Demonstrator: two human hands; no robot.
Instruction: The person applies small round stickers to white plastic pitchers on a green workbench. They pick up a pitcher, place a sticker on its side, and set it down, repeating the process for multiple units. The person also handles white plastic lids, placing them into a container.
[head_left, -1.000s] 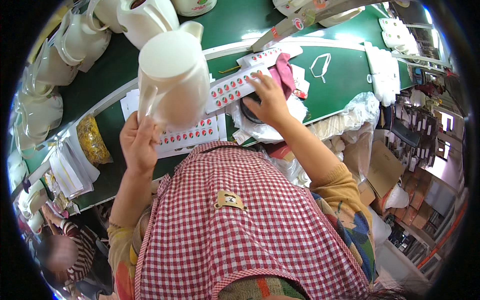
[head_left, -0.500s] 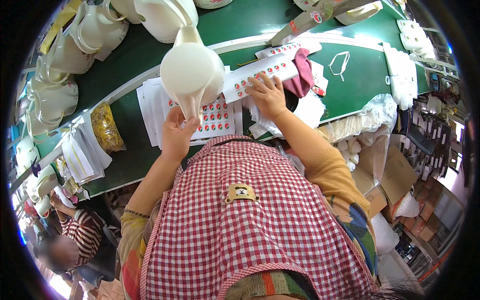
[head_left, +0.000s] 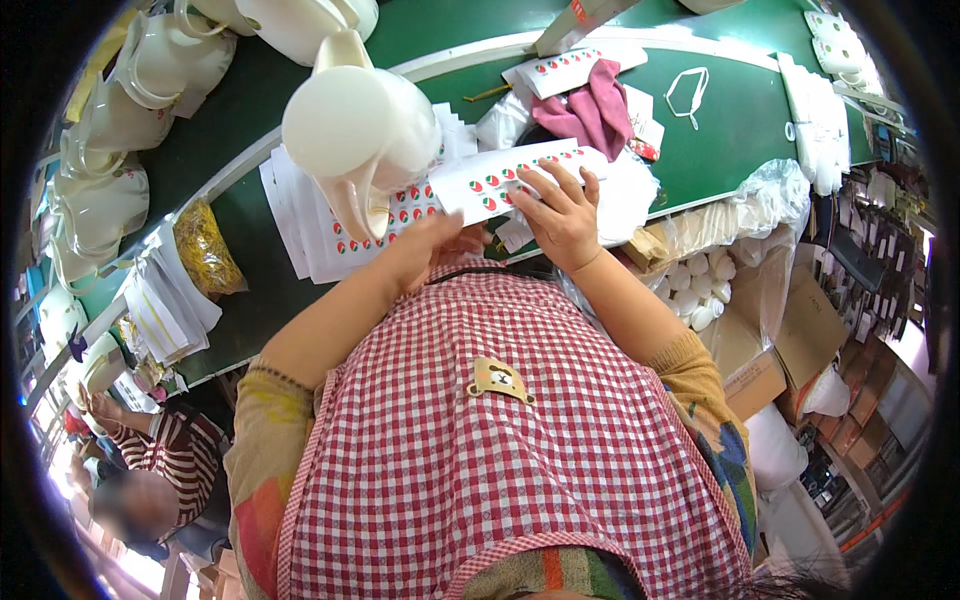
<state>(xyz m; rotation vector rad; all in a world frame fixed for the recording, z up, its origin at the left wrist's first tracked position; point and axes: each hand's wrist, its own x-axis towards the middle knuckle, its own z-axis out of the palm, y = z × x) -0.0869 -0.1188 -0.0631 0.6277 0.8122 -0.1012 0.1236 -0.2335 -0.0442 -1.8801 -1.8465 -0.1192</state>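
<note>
A white plastic jug hangs tilted over the green work table, its handle pointing toward me. My left hand sits blurred just under the jug's lower edge and seems to grip it there. My right hand lies with fingers spread on a white sheet of small red-and-green round stickers. More sticker sheets lie under the jug. A red-and-white checked apron covers my front.
Several white jugs line the left of the green belt. A yellow bag, paper stacks, a pink cloth and a white loop lie around. Cardboard boxes stand at the right. Another person sits lower left.
The jug has swung from the left toward the middle and turned, handle now facing me. My left hand moved right with it. My right hand stayed on the sticker sheet.
</note>
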